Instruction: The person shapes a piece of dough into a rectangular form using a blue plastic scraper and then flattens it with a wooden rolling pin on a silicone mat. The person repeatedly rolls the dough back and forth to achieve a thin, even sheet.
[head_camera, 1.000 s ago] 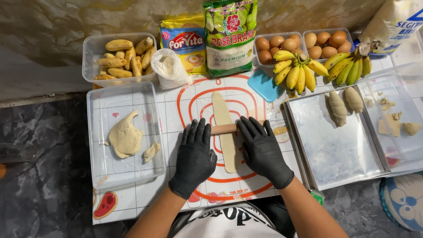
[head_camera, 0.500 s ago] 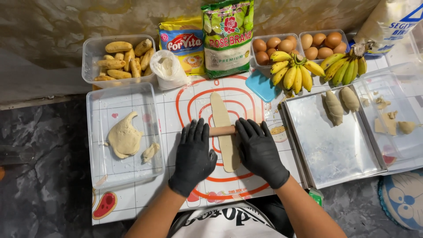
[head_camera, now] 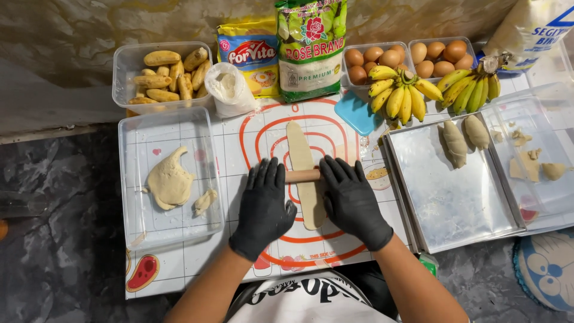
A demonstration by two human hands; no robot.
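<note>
— Reporting on the hands?

— Pressing flat, both of them. Left hand (head_camera: 263, 206) and right hand (head_camera: 353, 200), black-gloved, lying palm-down with fingers spread over a wooden rolling pin (head_camera: 302, 175) at frame centre; resting on it rather than clenching it. Showing only the pin's middle section between the two hands.

— Locating the dough?

— Lying under the pin: a long, pale dough strip (head_camera: 304, 161), running from upper centre toward lower centre across a white baking mat (head_camera: 251, 134) with red rings.

— Noting surroundings?

— Sitting at left of frame, a clear tray (head_camera: 134, 179) holding a dough lump (head_camera: 169, 179). Standing at right, a metal tray (head_camera: 454, 203) carrying two shaped dough pieces (head_camera: 465, 137). Lining the upper edge: a tub of peeled bananas (head_camera: 167, 75), two printed bags (head_camera: 287, 48), brown eggs (head_camera: 406, 55) and banana bunches (head_camera: 430, 90).
</note>
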